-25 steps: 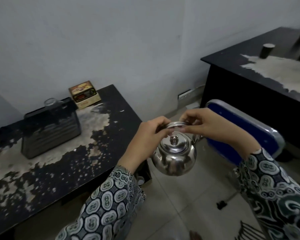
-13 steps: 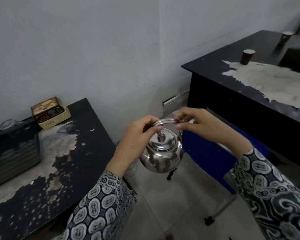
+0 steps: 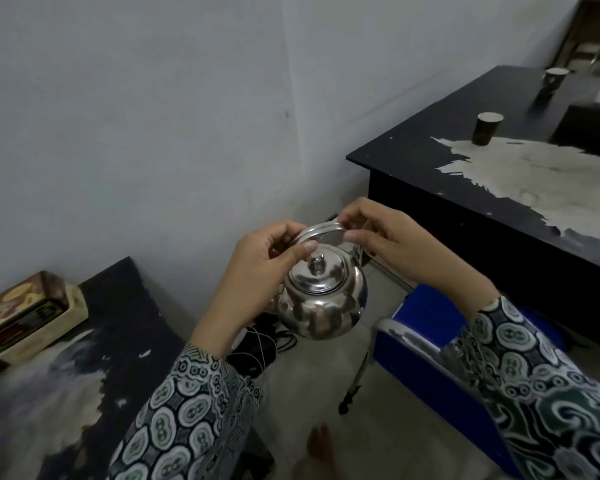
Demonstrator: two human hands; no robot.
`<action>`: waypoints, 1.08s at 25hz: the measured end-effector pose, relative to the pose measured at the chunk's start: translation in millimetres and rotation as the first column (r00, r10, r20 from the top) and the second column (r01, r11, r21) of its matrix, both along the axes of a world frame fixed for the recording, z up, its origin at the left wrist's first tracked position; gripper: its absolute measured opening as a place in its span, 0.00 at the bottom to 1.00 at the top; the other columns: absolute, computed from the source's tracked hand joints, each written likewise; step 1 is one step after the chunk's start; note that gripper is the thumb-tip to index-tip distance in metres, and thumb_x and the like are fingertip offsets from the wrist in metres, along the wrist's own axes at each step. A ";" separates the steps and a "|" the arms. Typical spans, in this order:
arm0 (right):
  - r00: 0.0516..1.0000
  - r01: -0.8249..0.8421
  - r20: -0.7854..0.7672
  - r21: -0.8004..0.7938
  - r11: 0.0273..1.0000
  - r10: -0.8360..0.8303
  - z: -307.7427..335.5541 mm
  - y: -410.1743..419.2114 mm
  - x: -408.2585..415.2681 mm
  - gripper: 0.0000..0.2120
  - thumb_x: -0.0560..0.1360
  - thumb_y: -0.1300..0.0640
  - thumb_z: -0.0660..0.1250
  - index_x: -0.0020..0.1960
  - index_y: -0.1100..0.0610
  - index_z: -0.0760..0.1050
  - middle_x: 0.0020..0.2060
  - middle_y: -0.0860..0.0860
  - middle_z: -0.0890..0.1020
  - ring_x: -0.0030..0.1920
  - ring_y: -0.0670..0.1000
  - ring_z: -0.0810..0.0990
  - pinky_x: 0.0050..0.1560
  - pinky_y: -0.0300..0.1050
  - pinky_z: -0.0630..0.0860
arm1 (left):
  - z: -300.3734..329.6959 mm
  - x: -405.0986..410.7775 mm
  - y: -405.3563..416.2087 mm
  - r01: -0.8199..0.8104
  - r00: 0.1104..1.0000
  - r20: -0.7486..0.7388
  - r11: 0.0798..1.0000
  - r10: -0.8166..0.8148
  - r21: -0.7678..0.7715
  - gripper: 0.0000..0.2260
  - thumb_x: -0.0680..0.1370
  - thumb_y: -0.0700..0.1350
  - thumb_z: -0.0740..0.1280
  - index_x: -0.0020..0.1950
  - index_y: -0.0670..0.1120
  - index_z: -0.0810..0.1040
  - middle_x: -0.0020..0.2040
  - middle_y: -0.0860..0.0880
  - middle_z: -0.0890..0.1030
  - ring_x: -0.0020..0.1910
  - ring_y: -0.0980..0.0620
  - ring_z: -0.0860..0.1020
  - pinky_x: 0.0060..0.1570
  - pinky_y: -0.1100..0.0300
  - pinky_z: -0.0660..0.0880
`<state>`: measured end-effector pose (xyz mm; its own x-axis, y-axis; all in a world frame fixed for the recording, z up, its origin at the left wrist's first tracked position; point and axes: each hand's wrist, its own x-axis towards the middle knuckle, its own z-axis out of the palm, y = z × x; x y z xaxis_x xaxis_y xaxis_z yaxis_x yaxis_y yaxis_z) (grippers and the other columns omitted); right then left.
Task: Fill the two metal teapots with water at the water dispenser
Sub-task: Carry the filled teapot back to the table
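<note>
Grey walls are meeting in a corner above two worn black tables (image 3: pixel 499 188). At eight o'clock, one printed box (image 3: pixel 28 315) is sitting on the left table. At centre, we are holding one metal teapot (image 3: pixel 323 299) in the air, our left hand (image 3: pixel 267 268) and right hand (image 3: pixel 392 240) both pinching its handle (image 3: pixel 321 232). At four o'clock, one blue chair (image 3: pixel 426 368). At two o'clock, two dark cups (image 3: pixel 486 128) are standing.

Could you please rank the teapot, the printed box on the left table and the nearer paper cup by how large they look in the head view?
1. printed box
2. teapot, nearly the same; both are close to the camera, so unsure
3. nearer paper cup, smallest but farthest
</note>
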<state>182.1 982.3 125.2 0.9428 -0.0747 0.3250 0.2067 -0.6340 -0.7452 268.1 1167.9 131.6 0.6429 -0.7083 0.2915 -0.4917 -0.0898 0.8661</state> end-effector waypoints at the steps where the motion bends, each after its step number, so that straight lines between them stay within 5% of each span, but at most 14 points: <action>1: 1.000 0.024 0.003 0.003 1.000 -0.024 -2.5 -5.9 13.9 0.05 0.76 0.60 0.62 0.52 0.55 0.73 0.40 0.39 0.75 0.39 0.35 0.75 0.40 0.27 0.71 | 0.8 15.7 -7.9 0.021 1.000 -0.004 1.000 -0.021 0.009 0.08 0.75 0.41 0.68 0.40 0.55 0.78 0.32 0.61 0.80 0.33 0.67 0.76 0.37 0.75 0.69; 9: 0.946 0.317 0.020 0.139 0.938 -0.322 -22.2 -68.1 116.2 0.07 0.76 0.64 0.62 0.53 0.61 0.75 0.47 0.52 0.77 0.40 0.38 0.76 0.42 0.28 0.72 | 3.7 131.3 -92.3 0.162 0.972 -0.188 0.981 -0.140 0.107 0.08 0.79 0.43 0.63 0.41 0.52 0.78 0.32 0.59 0.78 0.33 0.65 0.74 0.38 0.73 0.71; 17: 0.801 0.557 0.070 0.275 0.784 -0.594 -63.2 -128.1 210.5 0.10 0.75 0.64 0.63 0.53 0.56 0.77 0.49 0.51 0.78 0.44 0.40 0.77 0.45 0.29 0.73 | -30.0 211.2 -177.4 0.276 0.915 -0.330 0.956 -0.232 0.095 0.07 0.80 0.40 0.60 0.50 0.46 0.78 0.38 0.55 0.81 0.40 0.60 0.79 0.48 0.62 0.77; 24: 0.767 0.635 -0.123 0.278 0.720 -0.629 -97.0 -187.4 236.4 0.09 0.76 0.54 0.63 0.56 0.51 0.73 0.53 0.47 0.76 0.49 0.44 0.76 0.44 0.32 0.72 | -49.4 252.5 -234.6 0.193 0.916 -0.371 0.978 -0.152 0.077 0.09 0.78 0.38 0.61 0.49 0.50 0.78 0.40 0.54 0.82 0.44 0.59 0.81 0.50 0.61 0.78; 27: 0.754 0.655 -0.271 0.257 0.710 -0.598 -112.0 -204.7 232.6 0.12 0.76 0.52 0.63 0.59 0.50 0.72 0.57 0.48 0.74 0.55 0.49 0.76 0.52 0.40 0.75 | -50.9 265.1 -261.5 0.188 0.912 -0.384 0.979 -0.143 0.082 0.08 0.78 0.38 0.62 0.49 0.50 0.78 0.41 0.54 0.83 0.44 0.58 0.81 0.51 0.59 0.78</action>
<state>414.6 777.6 13.1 0.6746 -0.7377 0.0272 -0.2883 -0.2973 -0.9102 533.2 906.4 80.7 0.5592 -0.8282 -0.0369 -0.1504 -0.1452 0.9779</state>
